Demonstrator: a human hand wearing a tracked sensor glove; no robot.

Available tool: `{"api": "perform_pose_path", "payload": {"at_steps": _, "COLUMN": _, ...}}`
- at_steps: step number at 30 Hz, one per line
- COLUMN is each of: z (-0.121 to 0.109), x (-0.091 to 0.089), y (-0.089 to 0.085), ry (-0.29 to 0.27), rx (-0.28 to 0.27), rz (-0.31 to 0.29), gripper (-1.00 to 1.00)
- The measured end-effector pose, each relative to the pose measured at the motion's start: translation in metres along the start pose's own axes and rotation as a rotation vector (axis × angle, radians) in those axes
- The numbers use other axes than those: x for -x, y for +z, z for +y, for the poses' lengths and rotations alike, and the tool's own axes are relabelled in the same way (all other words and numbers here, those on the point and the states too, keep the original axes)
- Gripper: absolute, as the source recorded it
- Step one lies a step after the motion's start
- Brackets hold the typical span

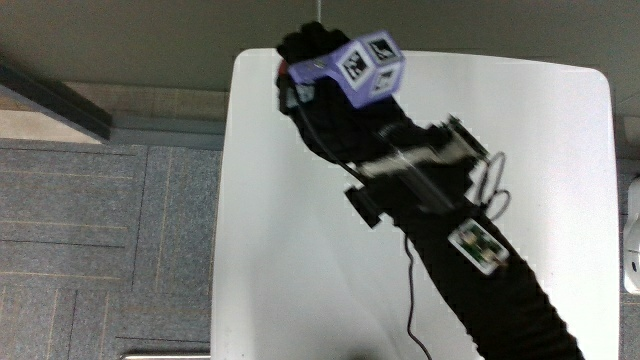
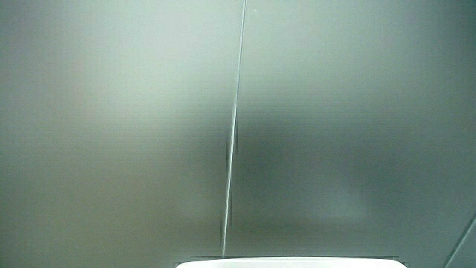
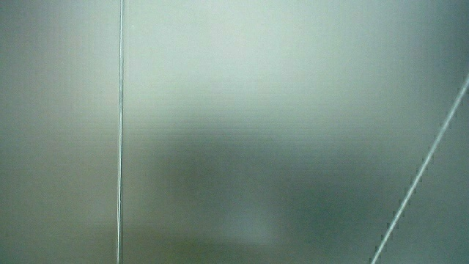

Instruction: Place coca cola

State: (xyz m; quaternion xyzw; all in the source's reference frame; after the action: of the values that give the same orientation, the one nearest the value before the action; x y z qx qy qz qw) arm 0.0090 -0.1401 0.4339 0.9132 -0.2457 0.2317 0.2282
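In the main view the gloved hand (image 1: 318,75) reaches over the white table (image 1: 270,240) to the table's edge farthest from the person. The patterned cube (image 1: 366,64) on its back covers most of the hand. A small reddish bit (image 1: 284,70) shows at the hand's edge beside the cube; I cannot tell whether it is the coca cola. No can or bottle shows plainly anywhere. The black forearm (image 1: 500,290) lies slanted across the table. Both side views show only a pale wall.
A strapped device (image 1: 430,160) and a small tag (image 1: 478,247) sit on the forearm, and a thin black cable (image 1: 409,290) hangs from it over the table. Grey carpet (image 1: 100,250) lies beside the table. A white object (image 1: 632,250) stands past the table's edge.
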Motion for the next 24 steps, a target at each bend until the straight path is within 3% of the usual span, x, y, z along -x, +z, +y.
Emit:
{"api": "perform_pose_path", "payload": {"at_steps": 1, "z": 0.002, "x": 0.000, "y": -0.002, "ry": -0.003, "rx": -0.023, "rz": -0.015, "gripper": 0.00}}
{"api": "perform_pose_path", "payload": {"at_steps": 5, "z": 0.009, "x": -0.009, "y": -0.013, "ry": -0.041, "rx": 0.032, "rz": -0.012, "gripper": 0.00}}
{"api": "perform_pose_path", "payload": {"at_steps": 11, "z": 0.013, "x": -0.024, "y": -0.023, "ry": -0.087, "rx": 0.035, "rz": -0.007, "gripper": 0.00}}
{"api": "perform_pose_path", "payload": {"at_steps": 16, "z": 0.009, "x": -0.022, "y": -0.014, "ry": -0.091, "rx": 0.029, "rz": 0.005, "gripper": 0.00}}
{"api": "perform_pose_path", "payload": {"at_steps": 19, "z": 0.011, "x": -0.029, "y": -0.020, "ry": -0.097, "rx": 0.047, "rz": 0.033, "gripper": 0.00}}
{"api": "perform_pose_path", "payload": {"at_steps": 24, "z": 0.008, "x": -0.029, "y": -0.019, "ry": -0.098, "rx": 0.040, "rz": 0.023, "gripper": -0.05}}
